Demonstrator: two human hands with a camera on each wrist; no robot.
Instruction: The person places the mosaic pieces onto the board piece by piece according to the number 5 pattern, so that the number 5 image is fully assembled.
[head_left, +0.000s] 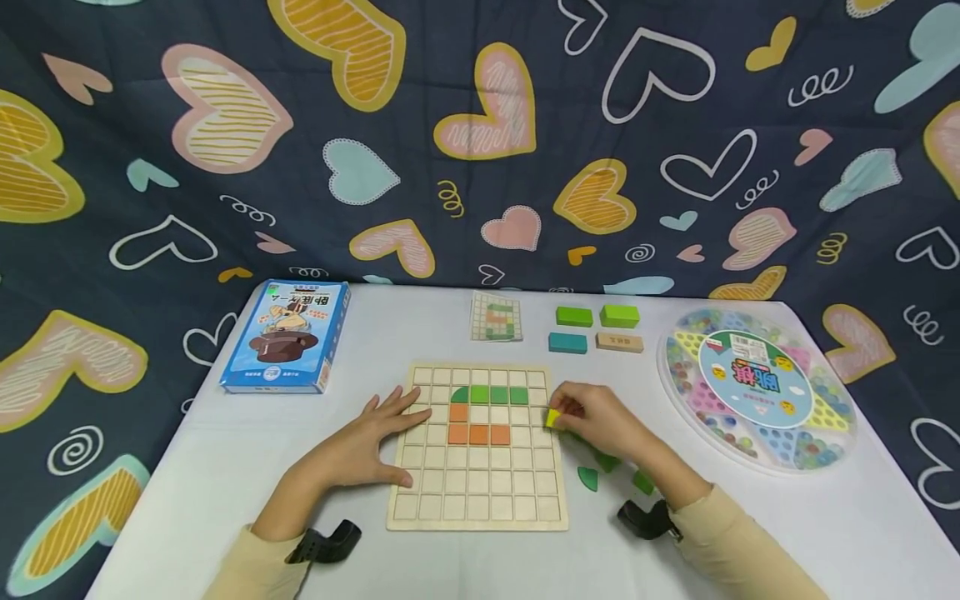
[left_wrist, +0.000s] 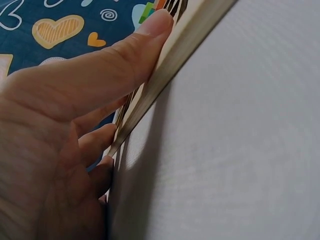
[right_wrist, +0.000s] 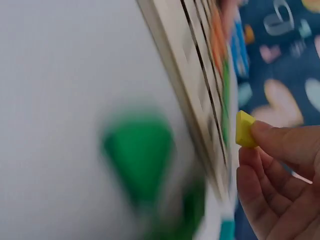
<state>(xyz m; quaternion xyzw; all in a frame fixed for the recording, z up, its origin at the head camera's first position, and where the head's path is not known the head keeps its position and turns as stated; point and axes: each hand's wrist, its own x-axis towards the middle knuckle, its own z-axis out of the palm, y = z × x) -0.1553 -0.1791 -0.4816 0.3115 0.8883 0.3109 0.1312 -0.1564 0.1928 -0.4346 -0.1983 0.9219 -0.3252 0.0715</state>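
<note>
A pale wooden grid board lies on the white table. Green tiles form a row in it, with a rounded green piece at the row's left end. Below them, orange tiles make an L shape. My left hand rests on the board's left edge with fingers spread; in the left wrist view its thumb touches the rim. My right hand pinches a small yellow tile between thumb and fingers, over the board's right edge. A loose rounded green piece lies below that hand.
More green pieces lie partly under the right forearm. Behind the board are a pattern card, green blocks, a teal block and a wooden block. A blue box stands left, a round marble game case right.
</note>
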